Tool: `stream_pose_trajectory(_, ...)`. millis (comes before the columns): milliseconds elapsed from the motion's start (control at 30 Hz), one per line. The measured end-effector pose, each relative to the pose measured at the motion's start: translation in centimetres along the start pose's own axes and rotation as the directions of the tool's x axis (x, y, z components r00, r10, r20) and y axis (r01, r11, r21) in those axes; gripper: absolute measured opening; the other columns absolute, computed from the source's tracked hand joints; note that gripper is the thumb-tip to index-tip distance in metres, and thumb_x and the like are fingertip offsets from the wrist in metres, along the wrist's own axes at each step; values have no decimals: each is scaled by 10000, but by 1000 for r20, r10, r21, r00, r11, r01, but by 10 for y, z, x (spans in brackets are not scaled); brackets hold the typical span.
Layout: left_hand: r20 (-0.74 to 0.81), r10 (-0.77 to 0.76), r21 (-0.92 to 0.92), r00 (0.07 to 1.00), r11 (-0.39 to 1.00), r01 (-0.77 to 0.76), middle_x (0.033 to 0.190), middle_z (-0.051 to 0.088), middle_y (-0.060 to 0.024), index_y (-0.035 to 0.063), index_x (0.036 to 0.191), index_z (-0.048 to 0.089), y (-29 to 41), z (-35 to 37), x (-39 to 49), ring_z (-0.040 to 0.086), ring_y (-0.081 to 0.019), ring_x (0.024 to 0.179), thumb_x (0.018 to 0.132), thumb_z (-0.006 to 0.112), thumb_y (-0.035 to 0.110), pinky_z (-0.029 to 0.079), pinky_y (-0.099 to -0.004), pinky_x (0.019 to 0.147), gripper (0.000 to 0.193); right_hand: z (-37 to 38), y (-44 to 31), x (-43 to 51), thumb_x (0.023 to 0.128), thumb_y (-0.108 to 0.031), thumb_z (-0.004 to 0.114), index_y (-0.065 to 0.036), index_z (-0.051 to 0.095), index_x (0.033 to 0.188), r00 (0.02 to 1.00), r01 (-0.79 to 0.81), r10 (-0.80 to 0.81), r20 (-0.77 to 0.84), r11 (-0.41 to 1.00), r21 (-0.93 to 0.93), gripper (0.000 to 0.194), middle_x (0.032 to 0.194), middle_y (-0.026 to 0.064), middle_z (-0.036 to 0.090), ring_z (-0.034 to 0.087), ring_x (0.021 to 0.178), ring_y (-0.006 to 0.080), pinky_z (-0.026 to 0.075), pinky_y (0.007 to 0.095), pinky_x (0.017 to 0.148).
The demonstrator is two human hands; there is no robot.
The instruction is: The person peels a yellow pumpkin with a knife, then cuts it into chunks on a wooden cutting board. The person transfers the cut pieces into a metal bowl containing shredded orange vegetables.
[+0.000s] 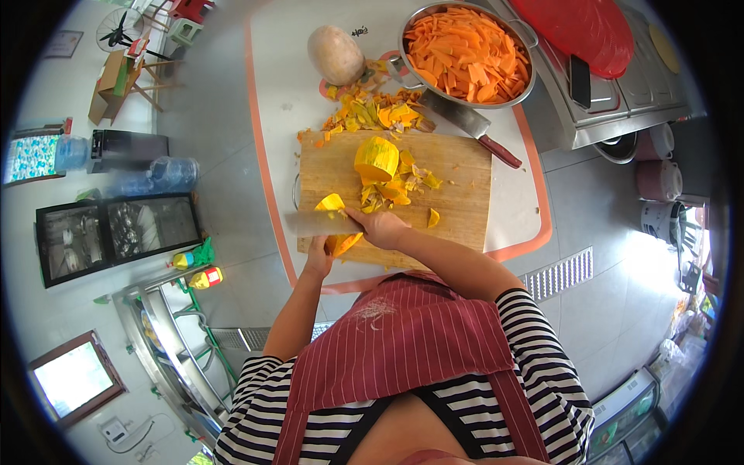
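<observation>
My right hand (383,228) is closed on the handle end of a cleaver (317,223), whose blurred blade points left across a yellow-orange pumpkin piece (343,244). At the near left edge of the wooden cutting board (459,192), my left hand (319,256) holds that piece from below. A peeled pumpkin chunk (376,159) stands on the board, with peel scraps (392,190) beside it. More peelings (372,110) lie beyond the board. A second knife with a red handle (501,151) rests across the board's far right corner. Farther off stands a whole pale pumpkin (335,55).
A metal pot of sliced carrots (468,55) stands at the table's far right. Beyond it, a steel counter (610,125) carries a red plastic basket (587,29) and a black phone (579,82). The table (270,145) has an orange border. Floor drain grates (561,273) lie nearby.
</observation>
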State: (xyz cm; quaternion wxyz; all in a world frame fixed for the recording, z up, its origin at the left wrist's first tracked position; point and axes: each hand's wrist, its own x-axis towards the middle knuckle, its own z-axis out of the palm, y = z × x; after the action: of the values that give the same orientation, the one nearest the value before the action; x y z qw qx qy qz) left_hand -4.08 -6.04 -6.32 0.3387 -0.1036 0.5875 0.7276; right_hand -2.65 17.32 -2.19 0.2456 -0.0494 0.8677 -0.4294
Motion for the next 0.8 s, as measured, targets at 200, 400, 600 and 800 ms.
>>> stream_pose_trajectory(200, 40, -26, -193, 999, 981, 33, 1327, 479, -91, 67, 1370, 351, 3, 3, -2, 482, -231, 1236, 947, 439, 170, 402, -376, 1036, 445, 1, 16, -3, 834, -168, 577, -60, 407, 1370, 956, 111, -35, -291, 962, 249, 573, 926, 260, 646, 643, 837, 399, 509, 442, 738)
stream_pose_trajectory(400, 11, 22, -146, 1000, 989, -20, 1271, 502, -105, 22, 1316, 383, 3, 4, -5, 500, -224, 1200, 933, 479, 6, 435, -337, 1002, 395, -7, 23, -26, 832, -166, 575, -81, 370, 1362, 994, -12, 23, -108, 995, 96, 575, 856, 208, 665, 650, 795, 384, 517, 461, 704)
stream_pose_trajectory(600, 3, 41, -5, 999, 999, -41, 1336, 473, -79, 73, 1333, 408, -13, -11, 2, 522, -210, 1192, 976, 451, 320, 444, -392, 1008, 436, -3, 21, -21, 805, -165, 569, -163, 250, 1479, 982, 184, -179, 60, 978, -102, 746, 868, 203, 662, 652, 744, 373, 519, 462, 679)
stream_pose_trajectory(800, 170, 118, 581, 978, 790, -196, 1342, 461, -78, 62, 1331, 406, -16, -20, -6, 500, -194, 1206, 1014, 402, 275, 439, -371, 1020, 382, -7, 4, -13, 904, -217, 436, -260, 240, 1489, 983, 28, -1, 184, 989, -145, 619, 1043, 205, 649, 656, 876, 373, 508, 537, 746)
